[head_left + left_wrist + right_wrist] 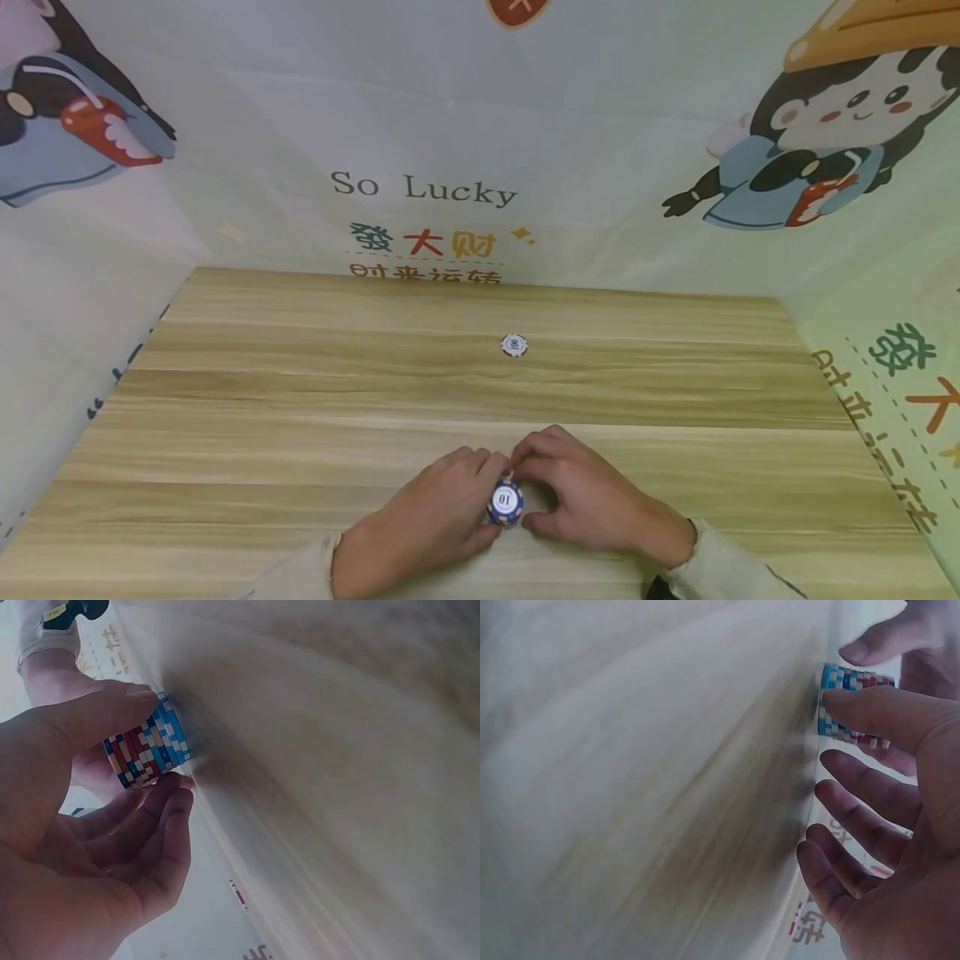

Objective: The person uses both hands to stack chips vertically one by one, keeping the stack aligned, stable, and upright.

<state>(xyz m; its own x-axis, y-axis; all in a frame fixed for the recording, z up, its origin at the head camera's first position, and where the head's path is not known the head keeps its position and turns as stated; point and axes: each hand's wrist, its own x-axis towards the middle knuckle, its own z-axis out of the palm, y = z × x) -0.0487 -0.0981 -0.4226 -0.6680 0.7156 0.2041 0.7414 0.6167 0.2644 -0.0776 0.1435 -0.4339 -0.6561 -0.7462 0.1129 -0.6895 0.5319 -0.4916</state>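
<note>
A stack of poker chips [506, 500] stands upright on the wooden table between the two hands, topped by a blue chip marked 10. In the left wrist view the stack [150, 746] shows blue, red and white chip edges. My left hand [442, 508] holds the stack from its left side, thumb on the near side and fingers on the far side. Around the right side curves my right hand [581, 492], its fingers relaxed and spread. Its thumb partly covers the stack [862, 679] in the right wrist view.
A single white and red poker chip [514, 345] marked 100 lies flat farther back on the wooden table [337, 350]. A printed cloth [450, 108] with cartoon figures and lettering rises behind the table and along both sides.
</note>
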